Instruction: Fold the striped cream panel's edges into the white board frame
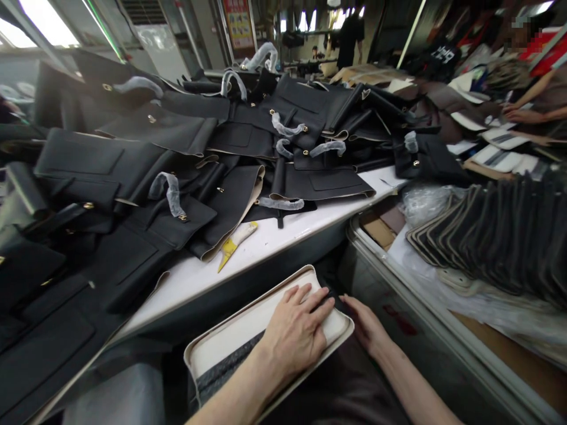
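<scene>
In front of my body sits a shallow bag piece [230, 324], tilted, with a raised pale rim, a white inside and a dark grey band across it. My left hand [301, 324] lies on its white inside with fingers spread, holding nothing. At the far right corner, my right hand [365, 324] has its fingers closed on the rim, next to a black part [331, 296]; some of those fingertips are hidden. Yellow-handled snips [234, 243] lie near the edge of the white table [266, 236], beyond the piece.
Black leather bag bodies [146, 236] with plastic-wrapped handles cover much of the table. On the right, a metal-edged bin [398, 289] holds a row of black pale-edged panels [496, 230] and clear plastic [427, 200]. A co-worker's hands [522, 112] are at the far right.
</scene>
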`<state>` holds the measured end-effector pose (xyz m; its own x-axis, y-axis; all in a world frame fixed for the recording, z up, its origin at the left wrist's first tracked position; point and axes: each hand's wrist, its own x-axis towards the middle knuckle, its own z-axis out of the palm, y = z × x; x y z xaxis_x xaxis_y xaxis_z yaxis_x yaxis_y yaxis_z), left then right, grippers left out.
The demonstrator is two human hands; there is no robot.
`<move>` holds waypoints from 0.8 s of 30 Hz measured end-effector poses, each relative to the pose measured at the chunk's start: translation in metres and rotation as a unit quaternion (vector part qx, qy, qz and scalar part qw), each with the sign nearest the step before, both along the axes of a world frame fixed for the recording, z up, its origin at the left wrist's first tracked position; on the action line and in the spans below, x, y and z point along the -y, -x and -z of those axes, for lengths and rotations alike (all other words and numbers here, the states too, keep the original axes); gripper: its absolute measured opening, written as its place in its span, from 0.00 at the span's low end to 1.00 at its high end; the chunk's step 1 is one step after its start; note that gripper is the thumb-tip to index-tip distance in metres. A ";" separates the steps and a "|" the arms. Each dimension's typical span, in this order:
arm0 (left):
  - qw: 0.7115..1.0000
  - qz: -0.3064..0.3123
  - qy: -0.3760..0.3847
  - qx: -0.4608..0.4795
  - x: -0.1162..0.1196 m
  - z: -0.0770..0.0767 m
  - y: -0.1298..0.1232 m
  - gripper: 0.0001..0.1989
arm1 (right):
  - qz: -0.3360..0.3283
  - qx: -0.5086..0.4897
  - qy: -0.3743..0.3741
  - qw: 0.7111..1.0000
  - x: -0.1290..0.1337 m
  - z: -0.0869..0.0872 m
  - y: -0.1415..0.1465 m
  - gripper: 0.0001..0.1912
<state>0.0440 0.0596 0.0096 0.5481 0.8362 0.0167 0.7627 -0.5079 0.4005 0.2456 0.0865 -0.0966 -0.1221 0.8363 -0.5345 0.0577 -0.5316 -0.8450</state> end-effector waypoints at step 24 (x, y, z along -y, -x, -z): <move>0.978 -0.201 -0.038 0.029 0.045 0.002 0.061 0.15 | -0.281 0.170 0.068 0.942 -0.062 -0.098 0.021 0.17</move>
<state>-0.0165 0.0144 0.0072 0.1716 0.9791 0.1090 0.8842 -0.2019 0.4211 0.2246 0.1484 0.0014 -0.3287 0.6113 -0.7199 0.6171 -0.4379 -0.6537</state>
